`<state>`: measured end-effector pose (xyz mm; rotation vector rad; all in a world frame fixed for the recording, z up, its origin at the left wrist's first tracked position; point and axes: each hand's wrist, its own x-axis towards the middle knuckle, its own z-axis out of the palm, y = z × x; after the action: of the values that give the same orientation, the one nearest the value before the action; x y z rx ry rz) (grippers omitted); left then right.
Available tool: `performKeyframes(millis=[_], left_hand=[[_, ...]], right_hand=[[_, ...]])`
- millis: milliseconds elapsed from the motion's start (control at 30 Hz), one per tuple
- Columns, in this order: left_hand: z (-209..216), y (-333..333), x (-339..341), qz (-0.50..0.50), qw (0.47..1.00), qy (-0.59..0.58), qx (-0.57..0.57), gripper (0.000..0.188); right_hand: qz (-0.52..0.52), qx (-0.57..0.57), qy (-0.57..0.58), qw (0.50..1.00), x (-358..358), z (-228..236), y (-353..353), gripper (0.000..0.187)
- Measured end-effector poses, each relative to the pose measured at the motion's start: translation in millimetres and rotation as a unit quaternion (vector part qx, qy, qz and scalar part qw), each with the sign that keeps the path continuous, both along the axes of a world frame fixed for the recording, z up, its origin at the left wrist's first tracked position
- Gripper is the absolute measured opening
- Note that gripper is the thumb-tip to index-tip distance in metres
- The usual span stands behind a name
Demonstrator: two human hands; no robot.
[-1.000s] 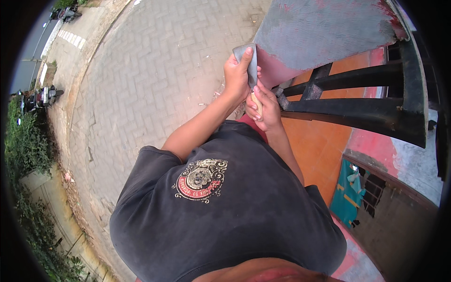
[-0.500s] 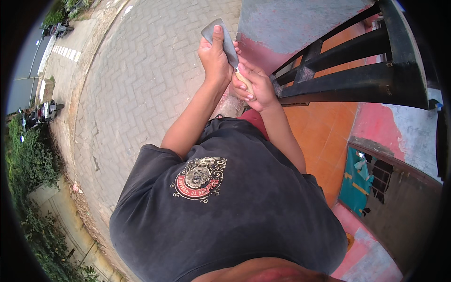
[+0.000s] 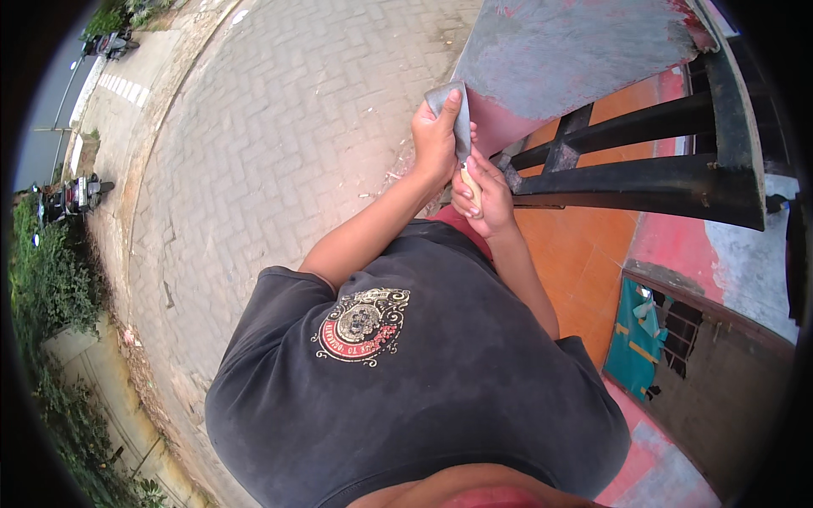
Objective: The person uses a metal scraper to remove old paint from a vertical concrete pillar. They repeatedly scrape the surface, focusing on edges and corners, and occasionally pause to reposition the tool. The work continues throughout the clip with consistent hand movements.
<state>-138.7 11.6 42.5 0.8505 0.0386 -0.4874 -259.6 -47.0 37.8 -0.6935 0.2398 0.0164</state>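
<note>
A putty knife [image 3: 462,142] with a grey metal blade and a pale wooden handle is held in both my hands, beside a painted wall. My left hand [image 3: 435,146] is closed around the blade, its thumb lying along the flat face near the wide end. My right hand [image 3: 491,201] wraps the handle just below. The blade tilts up and to the left, apart from the wall as far as I can tell.
The low wall [image 3: 559,63], with patchy grey and pink paint, stands ahead right. Black wooden railing bars [image 3: 652,173] run close to my right hand, above an orange tiled floor [image 3: 576,254]. Grey paving [image 3: 271,127] spreads left, with parked motorbikes [image 3: 80,196] beyond.
Both hands and the putty knife have moved right and slightly nearer in the picture, closer to the painted wall. The grip looks the same, and the view has shifted slightly.
</note>
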Motion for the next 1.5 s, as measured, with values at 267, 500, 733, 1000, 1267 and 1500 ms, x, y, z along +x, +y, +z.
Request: performKeyframes(millis=[267,500,733,1000,1267,1500], left_hand=[[-5.6,1.3,12.3,-0.012,1.000,-0.024,0.001,0.035],[-7.6,4.8,24.3,-0.012,0.999,-0.043,0.029,0.033],[5.3,3.1,23.5,0.017,0.999,-0.041,0.008,0.037],[65.0,26.8,60.1,0.120,0.971,-0.205,-0.036,0.040],[1.4,27.9,0.5,-0.118,0.988,-0.056,0.081,0.038],[-23.4,49.1,20.3,-0.182,0.980,-0.006,0.080,0.063]], right_hand=[[-0.014,-0.035,-0.029,0.999,11.8,-13.9,4.1,0.051],[-0.009,0.006,-0.041,0.999,23.7,-24.2,8.8,0.049],[-0.010,-0.003,-0.022,1.000,23.8,-6.9,7.8,0.047],[0.113,0.068,-0.149,0.980,68.5,41.9,3.6,0.054],[0.001,0.033,-0.029,0.999,-2.2,-2.2,11.2,0.051],[-0.042,-0.064,0.006,0.997,35.7,-0.8,10.3,0.047]])
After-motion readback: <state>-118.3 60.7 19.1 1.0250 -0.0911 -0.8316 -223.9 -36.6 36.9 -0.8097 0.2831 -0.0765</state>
